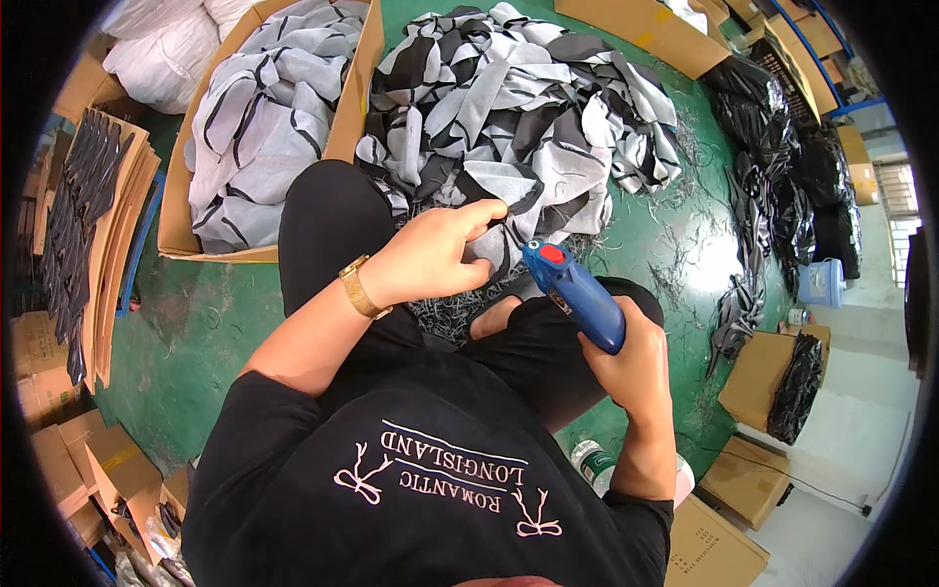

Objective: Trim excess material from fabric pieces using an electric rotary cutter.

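Note:
Between the thumb and fingers of my left hand [435, 252] is the dark edge of a grey fabric piece [504, 179], which hangs down toward my lap and joins the pile in front. My right hand [631, 357] is wrapped round the handle of a blue handheld electric cutter [585, 298] with a red button on top. Its head points up and left, close to the fabric at my left fingertips. I cannot make out its blade. Ahead of my knees lies a large heap of grey and black fabric pieces [469, 93].
A cardboard box [364, 93] full of grey fabric stands ahead on the left. Thin dark trimmings [445, 318] litter the green floor [220, 342] between my legs and beyond. Black plastic bags [748, 103] and a light blue bucket [820, 283] are at the right. A clear bottle [592, 465] stands by my right elbow.

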`<state>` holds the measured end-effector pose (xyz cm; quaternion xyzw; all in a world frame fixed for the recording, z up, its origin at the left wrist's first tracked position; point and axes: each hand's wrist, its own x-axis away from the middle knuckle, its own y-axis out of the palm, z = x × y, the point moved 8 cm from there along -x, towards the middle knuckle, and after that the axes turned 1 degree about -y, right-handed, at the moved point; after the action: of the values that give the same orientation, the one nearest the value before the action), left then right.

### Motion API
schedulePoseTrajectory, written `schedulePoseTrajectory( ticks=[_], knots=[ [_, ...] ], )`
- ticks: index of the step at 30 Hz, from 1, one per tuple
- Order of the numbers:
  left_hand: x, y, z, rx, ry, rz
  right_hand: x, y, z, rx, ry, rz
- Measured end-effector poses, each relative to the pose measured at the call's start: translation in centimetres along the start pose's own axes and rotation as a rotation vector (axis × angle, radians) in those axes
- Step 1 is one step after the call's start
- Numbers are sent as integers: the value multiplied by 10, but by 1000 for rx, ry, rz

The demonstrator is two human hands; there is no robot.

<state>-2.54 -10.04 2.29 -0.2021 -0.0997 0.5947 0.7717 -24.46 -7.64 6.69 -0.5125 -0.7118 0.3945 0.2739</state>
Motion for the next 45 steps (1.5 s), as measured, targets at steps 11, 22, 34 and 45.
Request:
schedulePoseTrajectory(
  ticks=[11,22,34,45],
  knots=[
    [1,20,-25,732,-267,-259,-2,32,5,-156,34,17],
    [7,47,-23,402,-28,-424,-8,65,16,-569,159,-116],
    [8,54,-29,937,-194,-226,-26,64,40,-1038,342,16],
    [27,89,-57,1477,-375,44,-36,75,34,-912,340,147]
  ],
)
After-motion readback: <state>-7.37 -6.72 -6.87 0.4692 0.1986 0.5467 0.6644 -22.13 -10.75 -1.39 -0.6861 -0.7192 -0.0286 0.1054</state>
